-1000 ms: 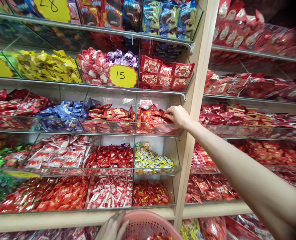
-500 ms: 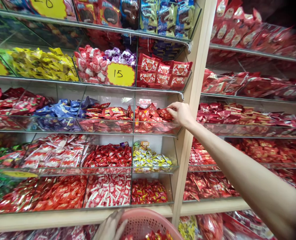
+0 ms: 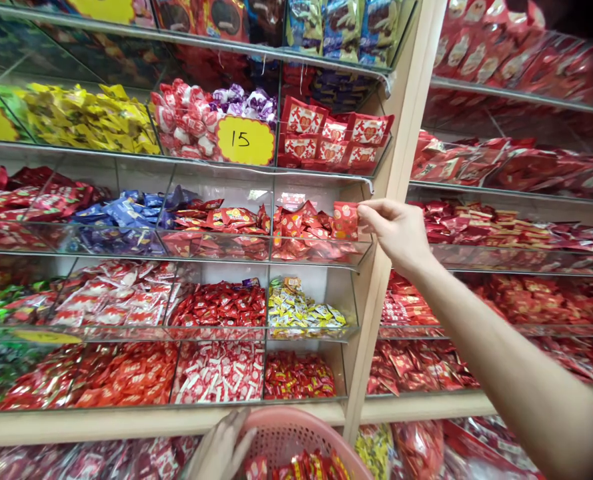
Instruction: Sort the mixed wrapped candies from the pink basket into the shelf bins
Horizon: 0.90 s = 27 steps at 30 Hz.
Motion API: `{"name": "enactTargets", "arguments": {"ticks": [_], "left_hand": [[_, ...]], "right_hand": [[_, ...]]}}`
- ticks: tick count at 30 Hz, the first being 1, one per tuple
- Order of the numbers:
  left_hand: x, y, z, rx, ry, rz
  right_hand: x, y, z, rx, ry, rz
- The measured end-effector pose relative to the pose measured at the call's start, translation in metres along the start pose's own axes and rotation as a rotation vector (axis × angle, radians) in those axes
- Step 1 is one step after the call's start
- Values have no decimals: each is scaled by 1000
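My right hand (image 3: 399, 230) is stretched out to the third shelf and pinches a small red candy packet (image 3: 345, 219) between thumb and fingers, just above the clear bin of red packets (image 3: 306, 230). At the bottom edge my left hand (image 3: 221, 450) grips the rim of a pink plastic basket (image 3: 289, 433), which has several red packets (image 3: 301, 467) inside. The left hand's fingers are partly cut off by the frame.
Clear acrylic bins full of wrapped sweets fill the wooden shelving (image 3: 391, 173): yellow ones (image 3: 91, 120), blue ones (image 3: 121, 217), red ones below. A yellow price tag marked 15 (image 3: 245, 141) hangs above. More red packs line the shelves to the right (image 3: 516, 227).
My right hand has pulled back from the bin of red packets, lifting one packet out toward the right. The left hand and basket have stayed put.
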<state>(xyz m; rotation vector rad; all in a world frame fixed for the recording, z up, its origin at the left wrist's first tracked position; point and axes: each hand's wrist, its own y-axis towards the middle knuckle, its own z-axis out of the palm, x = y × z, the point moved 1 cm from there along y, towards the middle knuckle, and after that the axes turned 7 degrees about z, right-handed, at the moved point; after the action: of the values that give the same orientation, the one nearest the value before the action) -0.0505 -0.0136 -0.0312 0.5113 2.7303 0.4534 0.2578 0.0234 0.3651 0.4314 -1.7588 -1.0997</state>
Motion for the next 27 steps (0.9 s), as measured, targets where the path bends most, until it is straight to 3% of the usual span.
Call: {"name": "enactTargets", "arguments": {"ticks": [3,5,9,13,17,23,27], "left_hand": [[-3,1,-4,17,6,-1],[-2,1,-3,9,6,13],[-1,-1,-1,-25,20,42],[-3,-2,-2,-34,23,53],[-4,-2,-2,-36,42,24],[7,-4,8,-86,69,38],[17,-6,17,-141,52,100]], "right_hand": [[-3,-62,2,70,10,16],[-18,-118,13,215,37,138],[-61,-237,52,558,106,432],[-98,-323,92,720,125,719],[-127,-365,126,758,88,810],[-159,-389,155,846,-102,883],[-159,-377,143,789,-314,656]]}}
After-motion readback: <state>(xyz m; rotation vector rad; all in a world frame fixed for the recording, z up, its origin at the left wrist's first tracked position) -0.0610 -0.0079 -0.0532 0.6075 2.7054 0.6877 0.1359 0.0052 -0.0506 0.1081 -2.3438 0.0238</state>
